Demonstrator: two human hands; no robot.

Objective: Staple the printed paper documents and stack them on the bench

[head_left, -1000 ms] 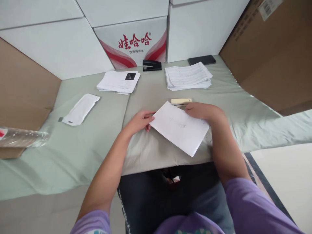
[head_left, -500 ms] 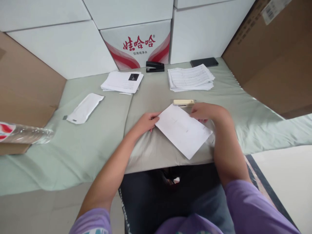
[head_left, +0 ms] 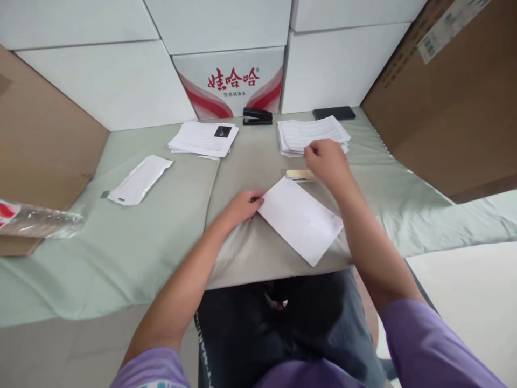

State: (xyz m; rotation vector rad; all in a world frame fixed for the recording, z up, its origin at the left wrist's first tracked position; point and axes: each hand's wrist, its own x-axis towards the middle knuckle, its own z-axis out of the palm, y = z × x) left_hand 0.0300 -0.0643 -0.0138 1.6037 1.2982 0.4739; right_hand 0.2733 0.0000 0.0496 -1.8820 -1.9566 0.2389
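Note:
My left hand [head_left: 245, 206] pinches the left corner of a white sheet of paper [head_left: 301, 221], which lies turned at an angle near the table's front edge. My right hand [head_left: 328, 160] is off that sheet, its fingers curled together over the near edge of a stack of printed papers [head_left: 313, 133]. Whether it holds anything is hidden. Just beyond the sheet lies a cream-coloured oblong tool [head_left: 299, 174], partly covered by my right hand; its kind is unclear.
A black stapler [head_left: 257, 116] stands by the white boxes [head_left: 232, 83]. Another paper stack [head_left: 202, 138], a white packet [head_left: 139, 180] and a plastic bottle [head_left: 44, 221] are leftward. A dark phone-like slab [head_left: 334, 113] lies at the back right, beside a brown carton [head_left: 448, 108].
My right hand has left the sheet's upper right edge and moved up and away to the right-hand paper stack. My left hand stays at the sheet's left corner.

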